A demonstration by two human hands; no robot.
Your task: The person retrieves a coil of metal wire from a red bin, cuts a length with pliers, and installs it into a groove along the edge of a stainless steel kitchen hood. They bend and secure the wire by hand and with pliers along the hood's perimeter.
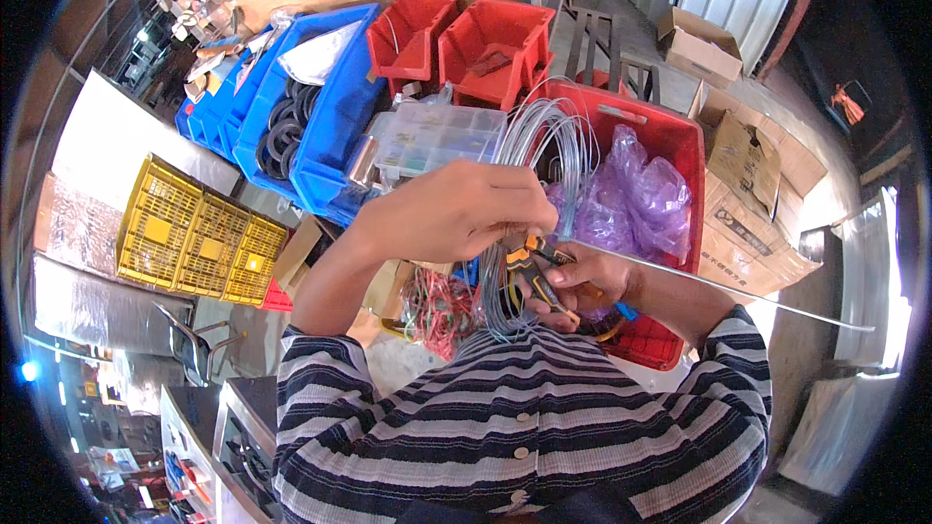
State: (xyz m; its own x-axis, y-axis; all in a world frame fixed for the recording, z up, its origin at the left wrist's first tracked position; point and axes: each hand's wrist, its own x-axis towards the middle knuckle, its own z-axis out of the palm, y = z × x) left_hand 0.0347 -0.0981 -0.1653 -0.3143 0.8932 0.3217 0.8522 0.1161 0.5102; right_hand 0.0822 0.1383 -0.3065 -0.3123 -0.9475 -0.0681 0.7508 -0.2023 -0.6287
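Note:
My left hand is closed at the middle of a coil of thin silvery wire, fingers pinched on the wire. Just below it, my right hand wraps around the orange-and-black handles of a pair of pliers. The jaws of the pliers lie close to my left fingertips, and the exact contact is hidden. From beside my hands one long wire end sticks out to the right. The lower part of the coil hangs against my striped shirt.
Beyond my hands stand red bins, blue bins with black rings, and a clear divided case. A red crate holds purple plastic bags. Cardboard boxes are on the right, a yellow crate on the left, tangled red wire below.

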